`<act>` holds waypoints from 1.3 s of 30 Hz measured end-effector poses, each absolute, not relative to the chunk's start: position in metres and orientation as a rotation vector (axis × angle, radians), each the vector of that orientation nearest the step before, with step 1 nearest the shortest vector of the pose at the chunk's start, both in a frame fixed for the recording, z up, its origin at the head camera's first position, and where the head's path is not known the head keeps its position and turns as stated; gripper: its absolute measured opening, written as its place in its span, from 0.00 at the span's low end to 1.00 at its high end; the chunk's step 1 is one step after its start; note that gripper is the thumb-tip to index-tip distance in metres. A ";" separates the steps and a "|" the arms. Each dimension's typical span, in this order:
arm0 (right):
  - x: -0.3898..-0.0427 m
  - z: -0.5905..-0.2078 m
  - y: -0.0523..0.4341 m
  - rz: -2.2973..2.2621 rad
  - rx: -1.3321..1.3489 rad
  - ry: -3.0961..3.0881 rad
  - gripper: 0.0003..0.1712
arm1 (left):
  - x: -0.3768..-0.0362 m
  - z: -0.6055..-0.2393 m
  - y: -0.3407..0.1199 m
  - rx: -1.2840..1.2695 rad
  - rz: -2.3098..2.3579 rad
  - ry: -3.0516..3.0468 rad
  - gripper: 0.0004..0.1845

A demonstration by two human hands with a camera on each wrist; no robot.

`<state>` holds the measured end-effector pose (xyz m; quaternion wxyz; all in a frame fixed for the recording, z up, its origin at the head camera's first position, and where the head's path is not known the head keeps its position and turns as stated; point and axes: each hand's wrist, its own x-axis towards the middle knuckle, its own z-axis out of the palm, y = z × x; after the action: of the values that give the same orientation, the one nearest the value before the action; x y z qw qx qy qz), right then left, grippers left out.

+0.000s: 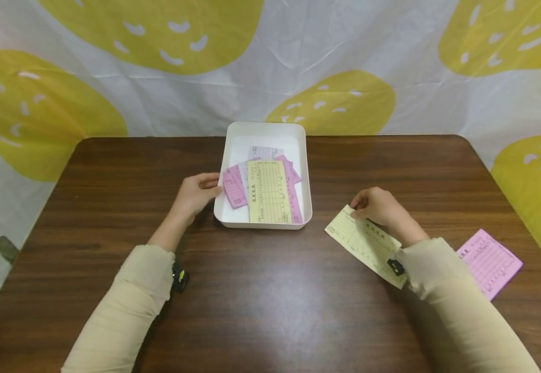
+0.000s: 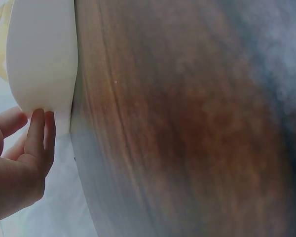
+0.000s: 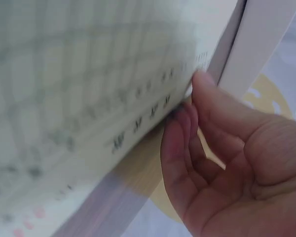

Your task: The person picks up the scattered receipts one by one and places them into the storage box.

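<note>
A white tray [image 1: 265,135] stands at the table's middle back, with several pink slips [image 1: 234,189] and a yellow slip [image 1: 268,191] lying in it. My left hand [image 1: 200,190] rests against the tray's left wall; in the left wrist view its straight fingers [image 2: 39,129] touch the white tray [image 2: 39,54]. To the right of the tray, my right hand [image 1: 371,205] pinches the far end of another yellow slip [image 1: 365,242], which lies slanted low over the table. The right wrist view shows curled fingers [image 3: 185,128] at the edge of that yellow slip [image 3: 89,74].
A single pink slip [image 1: 489,261] lies on the brown wooden table [image 1: 261,290] at the right, beside my right forearm. A white cloth with yellow shapes [image 1: 331,98] hangs behind the table. Table edges run near at left and right.
</note>
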<state>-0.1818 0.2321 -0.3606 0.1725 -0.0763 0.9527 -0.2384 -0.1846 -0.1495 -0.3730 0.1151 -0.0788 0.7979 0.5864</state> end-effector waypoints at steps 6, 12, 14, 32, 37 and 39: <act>-0.186 -0.361 0.236 -0.673 -0.107 2.768 0.15 | -0.184 -0.374 -0.149 -0.231 1.716 2.345 0.24; -0.189 -0.357 0.243 -0.662 -0.044 2.712 0.21 | -0.184 -0.375 -0.148 -0.234 1.718 2.343 0.24; -0.188 -0.355 0.245 -0.603 -0.074 2.689 0.23 | -0.184 -0.375 -0.149 -0.234 1.720 2.344 0.24; -0.183 -0.351 0.246 -0.693 -0.043 2.608 0.12 | -0.185 -0.375 -0.150 -0.232 1.729 2.340 0.24; -0.186 -0.350 0.248 -0.808 -0.047 2.578 0.14 | -0.186 -0.375 -0.149 -0.237 1.721 2.341 0.24; -0.187 -0.349 0.249 -0.857 -0.035 2.563 0.16 | -0.186 -0.375 -0.149 -0.238 1.719 2.341 0.24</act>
<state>-0.1874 0.2494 -0.3487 0.2176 -0.0126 0.9256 -0.3094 -0.1859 -0.1487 -0.3749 0.1133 -0.0811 0.7982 0.5860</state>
